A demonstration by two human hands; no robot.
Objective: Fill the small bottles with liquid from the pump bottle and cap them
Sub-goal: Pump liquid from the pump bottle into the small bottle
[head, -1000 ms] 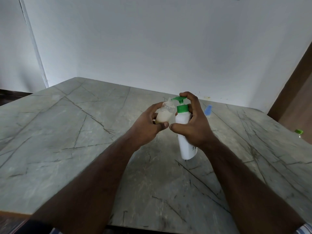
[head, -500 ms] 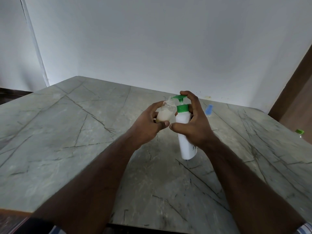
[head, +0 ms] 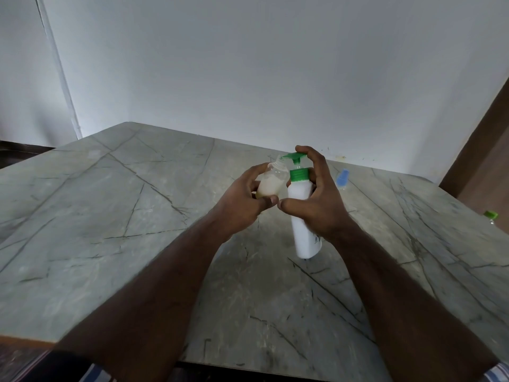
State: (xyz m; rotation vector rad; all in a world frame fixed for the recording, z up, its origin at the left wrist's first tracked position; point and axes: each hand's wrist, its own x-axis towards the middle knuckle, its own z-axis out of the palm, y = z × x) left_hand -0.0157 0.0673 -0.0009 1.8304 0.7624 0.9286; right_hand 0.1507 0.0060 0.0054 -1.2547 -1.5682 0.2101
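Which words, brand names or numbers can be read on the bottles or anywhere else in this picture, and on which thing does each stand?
None can be read.
White plastic pump bottle with green pump head: a small dark mark low on its side, beside the right hand, too blurred to read.
Small clear bottle holding pale liquid, in the left hand: no label visible.
Blue cap on the grey marble table: no text visible.

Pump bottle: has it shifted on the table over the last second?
No. The pump bottle stands on the same spot of the table, its base beside the same dark vein, the blue cap behind it at the same offset.
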